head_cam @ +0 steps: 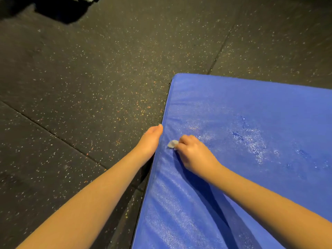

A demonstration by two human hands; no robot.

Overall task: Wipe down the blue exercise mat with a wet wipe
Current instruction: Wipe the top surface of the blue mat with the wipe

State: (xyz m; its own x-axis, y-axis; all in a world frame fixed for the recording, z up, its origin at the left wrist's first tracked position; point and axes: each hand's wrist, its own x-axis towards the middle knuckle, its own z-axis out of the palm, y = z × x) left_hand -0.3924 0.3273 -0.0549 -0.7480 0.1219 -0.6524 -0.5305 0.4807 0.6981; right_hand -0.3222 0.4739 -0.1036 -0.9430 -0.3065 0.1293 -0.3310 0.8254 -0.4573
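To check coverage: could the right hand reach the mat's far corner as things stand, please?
Probably yes: the mat lies bare between the right hand, holding the wipe, and that corner.

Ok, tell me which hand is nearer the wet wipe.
Right. The right hand pinches the wet wipe on the blue mat; the left hand touches the mat's side edge.
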